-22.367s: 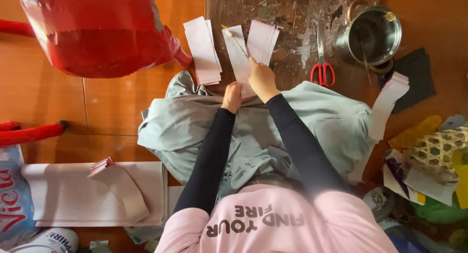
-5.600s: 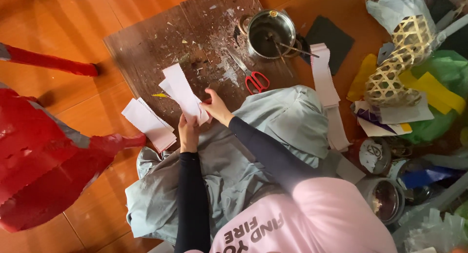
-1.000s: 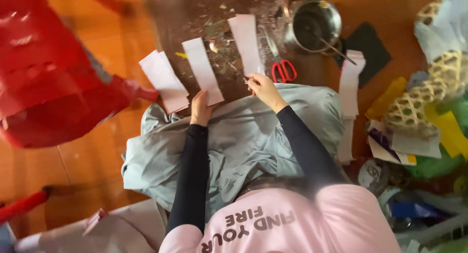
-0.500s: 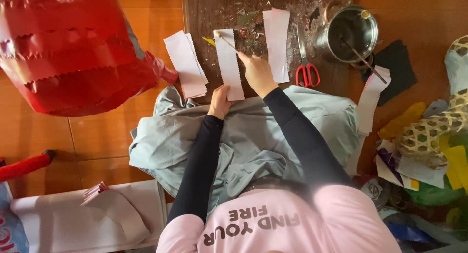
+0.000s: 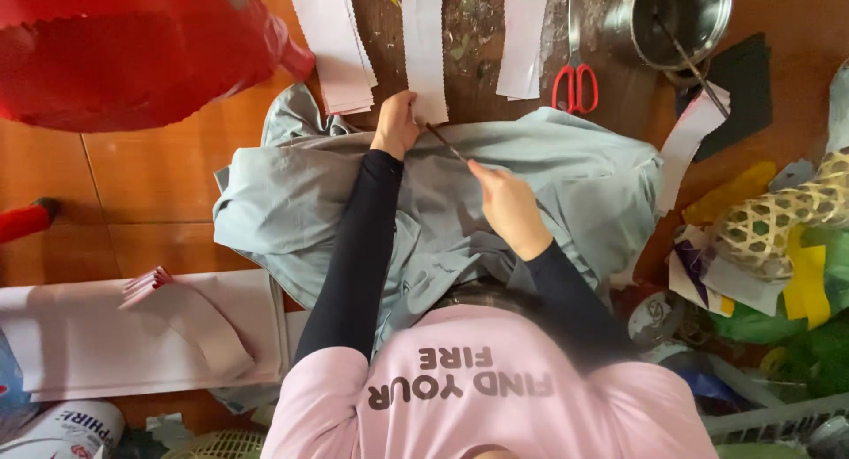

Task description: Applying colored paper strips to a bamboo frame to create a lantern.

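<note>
Right hand (image 5: 506,207) draws back, gripping a thin stick (image 5: 445,141); left hand (image 5: 395,127) presses the middle paper strip (image 5: 424,48) flat.

Home craft spot on orange tile floor (image 5: 133,185): paint-spattered work board (image 5: 473,65) w/ white paper strips (image 5: 424,43), red scissors (image 5: 575,83), steel pot (image 5: 681,17), coloured paper scraps (image 5: 805,282), woven basket (image 5: 778,225), red lantern (image 5: 133,48).

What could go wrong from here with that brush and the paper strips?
The right hand holds a thin brush over the grey cloth, so paste might drip onto it. The left hand pins only the near end of the middle paper strip, which could skew. The red-handled scissors lie close by.
</note>
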